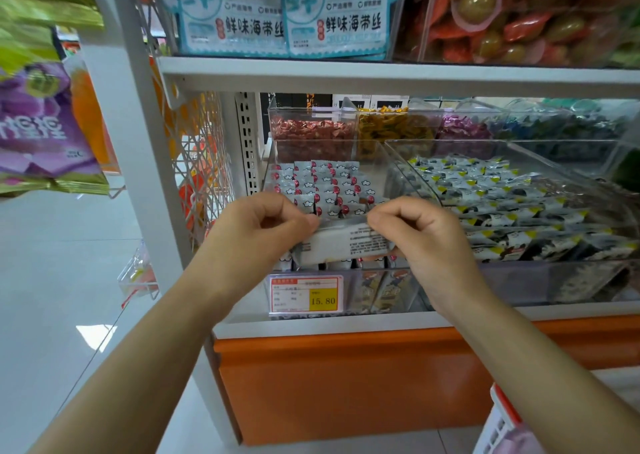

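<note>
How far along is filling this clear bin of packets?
Done: neat rows of white-and-red packets fill the back of the clear bin. In hand: the left hand and right hand pinch one white packet over the front rows. Left: seating it; the strip right of the rows looks unfilled.

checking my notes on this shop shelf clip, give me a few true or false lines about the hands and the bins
1. The left hand and the right hand both pinch one white packet at the front of a clear bin. True.
2. The neighbouring bin on the right is filled with red candies. False: it holds black, white and yellow packets.
3. The price tag below the hands reads 15.80. True.
4. The shelf base under the bins is blue. False: it is orange.
5. The bags on the upper shelf are blue and white. True.
</note>
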`<state>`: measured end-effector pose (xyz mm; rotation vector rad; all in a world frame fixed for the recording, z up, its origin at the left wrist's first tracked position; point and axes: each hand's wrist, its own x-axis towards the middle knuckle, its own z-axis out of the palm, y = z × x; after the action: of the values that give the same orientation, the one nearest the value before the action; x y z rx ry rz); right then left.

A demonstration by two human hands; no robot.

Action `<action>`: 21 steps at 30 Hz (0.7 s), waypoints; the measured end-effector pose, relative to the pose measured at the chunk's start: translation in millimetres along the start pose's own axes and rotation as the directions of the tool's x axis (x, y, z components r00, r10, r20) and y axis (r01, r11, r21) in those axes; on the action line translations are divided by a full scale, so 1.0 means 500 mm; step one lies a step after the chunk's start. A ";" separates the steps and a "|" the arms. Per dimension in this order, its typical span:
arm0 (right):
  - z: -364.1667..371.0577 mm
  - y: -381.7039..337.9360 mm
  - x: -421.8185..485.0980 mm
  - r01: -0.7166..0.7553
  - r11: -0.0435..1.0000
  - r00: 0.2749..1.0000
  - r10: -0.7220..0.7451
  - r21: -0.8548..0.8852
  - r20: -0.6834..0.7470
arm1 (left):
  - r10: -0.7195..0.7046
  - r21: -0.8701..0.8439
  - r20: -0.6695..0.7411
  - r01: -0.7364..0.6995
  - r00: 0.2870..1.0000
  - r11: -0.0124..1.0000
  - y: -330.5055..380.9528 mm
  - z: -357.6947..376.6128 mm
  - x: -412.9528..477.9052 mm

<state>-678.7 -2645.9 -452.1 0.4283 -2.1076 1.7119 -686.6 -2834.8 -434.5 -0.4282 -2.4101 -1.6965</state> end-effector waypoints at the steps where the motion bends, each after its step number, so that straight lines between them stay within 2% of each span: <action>1: 0.001 -0.001 -0.001 -0.009 0.999 1.000 0.009 0.034 0.016 | 0.013 0.035 0.002 -0.013 1.000 0.999 0.000 -0.004 0.001; 5: 0.002 -0.003 -0.004 -0.048 0.995 0.996 0.041 0.092 0.076 | 0.065 0.180 0.004 -0.064 0.998 0.982 0.006 -0.018 0.001; 8: 0.004 -0.004 -0.005 -0.066 0.990 0.992 0.053 0.124 0.111 | 0.058 0.217 0.012 -0.060 0.998 0.974 0.006 -0.028 0.004; 13: 0.006 0.007 -0.002 -0.129 0.976 0.987 0.108 0.176 0.121 | 0.077 0.234 0.030 -0.082 0.997 0.969 0.001 -0.033 0.005; 18: 0.004 0.016 0.002 -0.143 0.974 0.989 0.136 0.178 0.050 | 0.037 0.181 0.164 -0.067 0.986 0.981 0.000 -0.021 -0.002; 21: -0.007 0.015 0.012 -0.246 0.942 0.967 0.223 0.226 0.125 | 0.032 0.203 0.159 -0.064 0.987 0.977 -0.003 -0.018 0.001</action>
<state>-687.0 -2640.9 -455.2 0.3454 -2.0960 2.1372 -688.0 -2843.5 -432.5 -0.6008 -2.6282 -1.4212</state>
